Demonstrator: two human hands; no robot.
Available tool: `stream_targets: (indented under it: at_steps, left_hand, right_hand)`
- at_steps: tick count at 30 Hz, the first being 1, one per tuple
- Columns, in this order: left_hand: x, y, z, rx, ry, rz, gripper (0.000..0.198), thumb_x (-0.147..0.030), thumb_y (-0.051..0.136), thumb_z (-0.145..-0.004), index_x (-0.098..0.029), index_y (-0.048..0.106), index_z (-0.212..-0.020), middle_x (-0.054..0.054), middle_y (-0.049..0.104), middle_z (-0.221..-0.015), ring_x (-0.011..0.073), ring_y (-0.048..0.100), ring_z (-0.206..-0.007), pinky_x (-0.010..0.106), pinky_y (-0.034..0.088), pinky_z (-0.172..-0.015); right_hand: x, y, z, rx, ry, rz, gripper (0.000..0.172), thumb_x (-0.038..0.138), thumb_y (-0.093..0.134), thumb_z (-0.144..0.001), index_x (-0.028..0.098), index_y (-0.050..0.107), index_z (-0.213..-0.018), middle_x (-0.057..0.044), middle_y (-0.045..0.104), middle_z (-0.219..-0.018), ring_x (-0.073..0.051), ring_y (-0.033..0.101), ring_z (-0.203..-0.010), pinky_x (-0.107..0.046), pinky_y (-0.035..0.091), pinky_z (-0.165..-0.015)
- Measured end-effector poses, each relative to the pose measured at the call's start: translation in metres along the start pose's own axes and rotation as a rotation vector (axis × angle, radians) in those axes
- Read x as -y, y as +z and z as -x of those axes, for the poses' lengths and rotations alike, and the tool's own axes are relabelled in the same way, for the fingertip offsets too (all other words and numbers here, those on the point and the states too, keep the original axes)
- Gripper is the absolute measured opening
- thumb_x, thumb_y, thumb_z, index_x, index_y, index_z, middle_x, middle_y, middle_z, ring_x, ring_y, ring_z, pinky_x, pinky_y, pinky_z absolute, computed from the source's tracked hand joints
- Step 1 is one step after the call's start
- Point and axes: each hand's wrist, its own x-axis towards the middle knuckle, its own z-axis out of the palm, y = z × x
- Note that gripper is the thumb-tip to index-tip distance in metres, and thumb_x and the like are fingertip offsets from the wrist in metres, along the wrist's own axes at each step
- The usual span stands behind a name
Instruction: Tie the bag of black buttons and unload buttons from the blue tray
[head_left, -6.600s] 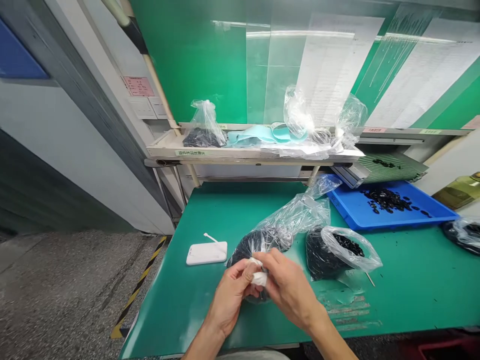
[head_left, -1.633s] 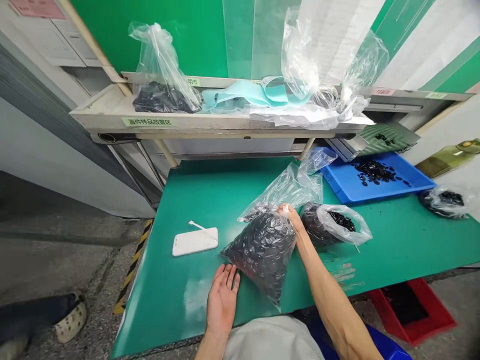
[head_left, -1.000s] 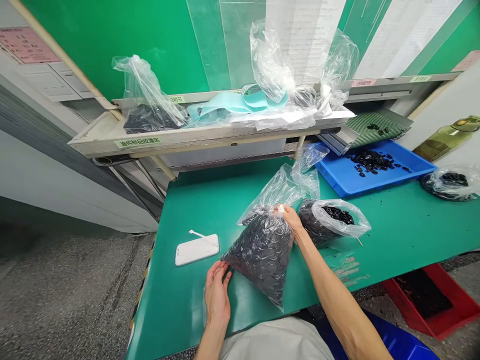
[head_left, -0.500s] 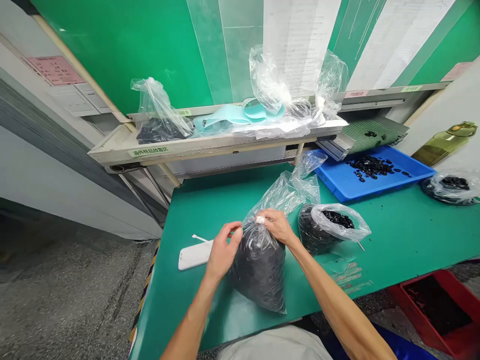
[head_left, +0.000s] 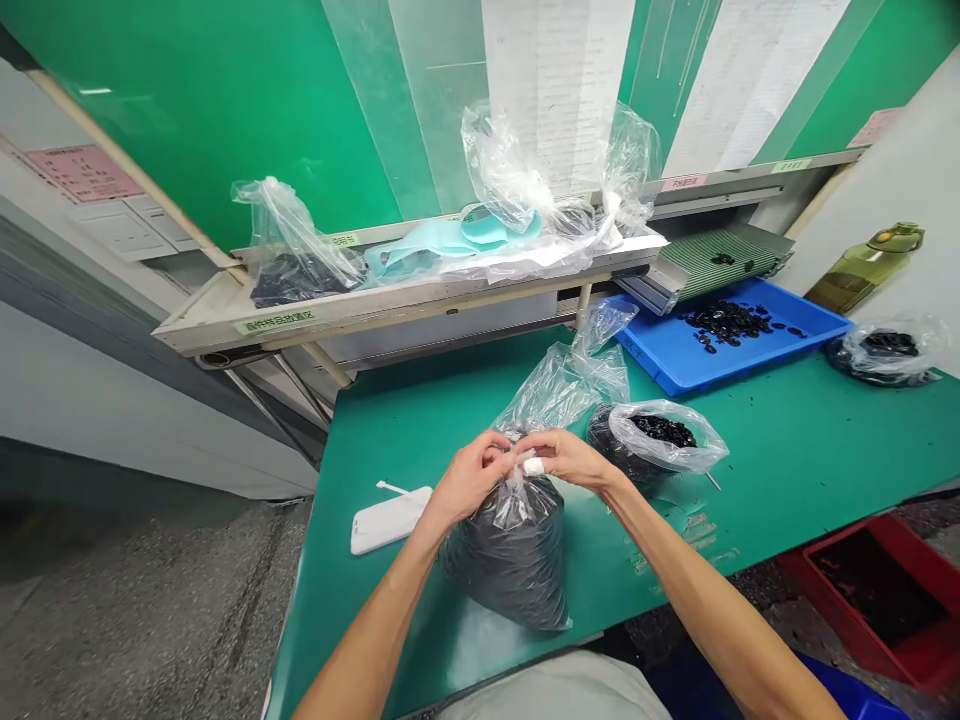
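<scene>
So, head cam: I see the dark-filled bag (head_left: 517,560) on the green bench (head_left: 795,480), neck up.
L hand (head_left: 469,480): fingers curled nearly closed, pinching the bag neck.
R hand (head_left: 566,458): thumb + fingers closed on same neck, next to white bunched bit (head_left: 534,466).
Nearby: white phone-like slab (head_left: 386,522) to L, open bag (head_left: 709,455) of blk pcs to R, blue tray (head_left: 679,378) behind that.

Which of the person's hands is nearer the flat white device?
Left. The left hand, at the neck of the filled bag, is right of the white device; the right hand, also there, is farther right.
</scene>
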Motion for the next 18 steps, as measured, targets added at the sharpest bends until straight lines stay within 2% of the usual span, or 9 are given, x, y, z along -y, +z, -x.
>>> stream_targets:
  at_steps: [2, 5, 7, 10, 13, 16, 18]
  left_hand:
    - [0.003, -0.002, 0.003, -0.016, -0.013, 0.021, 0.040, -0.053, 0.061, -0.084, -0.018, 0.061, -0.105, 0.002, 0.069, -0.083, 0.0151, 0.055, -0.068, 0.026, 0.039, -0.062]
    - [0.002, -0.005, 0.006, 0.038, -0.020, -0.066, 0.047, -0.051, 0.062, -0.083, -0.019, 0.062, -0.117, 0.004, 0.071, -0.096, 0.0125, 0.049, -0.061, 0.026, 0.035, -0.056]
    - [0.001, -0.004, 0.004, 0.062, -0.021, -0.101, 0.050, -0.050, 0.064, -0.082, -0.020, 0.062, -0.122, 0.004, 0.073, -0.101, 0.0116, 0.047, -0.058, 0.026, 0.035, -0.056]
    - [0.003, 0.002, -0.004, 0.011, -0.027, -0.077, 0.048, -0.049, 0.069, -0.077, -0.019, 0.065, -0.114, 0.005, 0.074, -0.105, 0.0121, 0.050, -0.059, 0.027, 0.038, -0.059]
    - [0.007, 0.007, -0.012, -0.017, -0.057, 0.084, 0.051, -0.050, 0.074, -0.068, -0.017, 0.066, -0.106, 0.008, 0.076, -0.103, 0.0167, 0.063, -0.072, 0.029, 0.046, -0.068]
    - [0.006, 0.007, -0.014, -0.035, -0.126, 0.240, 0.061, -0.051, 0.078, -0.059, -0.016, 0.065, -0.108, 0.010, 0.076, -0.099, 0.0233, 0.069, -0.088, 0.032, 0.051, -0.081]
    - [0.001, 0.004, -0.012, -0.052, -0.175, 0.222, 0.066, -0.054, 0.078, -0.057, -0.016, 0.066, -0.110, 0.010, 0.077, -0.098, 0.0257, 0.071, -0.090, 0.034, 0.053, -0.083]
  right_hand:
    - [-0.002, -0.001, 0.001, -0.016, -0.005, -0.082, 0.036, 0.044, 0.081, -0.073, 0.017, 0.075, -0.096, -0.004, 0.070, -0.086, -0.018, 0.062, -0.079, -0.032, 0.050, -0.077]
    - [-0.008, 0.005, 0.000, -0.101, -0.047, -0.163, 0.034, 0.045, 0.082, -0.073, 0.018, 0.074, -0.091, -0.003, 0.067, -0.085, -0.015, 0.060, -0.072, -0.030, 0.052, -0.071]
    - [-0.010, 0.009, -0.001, -0.161, -0.109, -0.160, 0.031, 0.046, 0.081, -0.074, 0.019, 0.074, -0.087, -0.005, 0.065, -0.094, -0.015, 0.061, -0.075, -0.029, 0.053, -0.067]
    - [-0.014, 0.011, 0.002, -0.244, -0.209, -0.058, 0.025, 0.044, 0.079, -0.077, 0.020, 0.075, -0.085, -0.007, 0.063, -0.105, -0.018, 0.062, -0.088, -0.029, 0.054, -0.068]
    - [-0.020, 0.010, 0.006, -0.327, -0.251, -0.032, 0.023, 0.043, 0.077, -0.078, 0.021, 0.075, -0.084, -0.008, 0.064, -0.106, -0.022, 0.062, -0.100, -0.031, 0.056, -0.076]
    - [-0.026, 0.013, 0.007, -0.412, -0.193, -0.111, 0.028, 0.046, 0.077, -0.075, 0.020, 0.073, -0.084, -0.007, 0.066, -0.099, -0.019, 0.063, -0.087, -0.032, 0.055, -0.075]
    - [-0.028, 0.020, 0.006, -0.473, -0.140, -0.098, 0.030, 0.047, 0.078, -0.072, 0.020, 0.071, -0.083, -0.004, 0.067, -0.090, -0.017, 0.061, -0.079, -0.032, 0.053, -0.077]
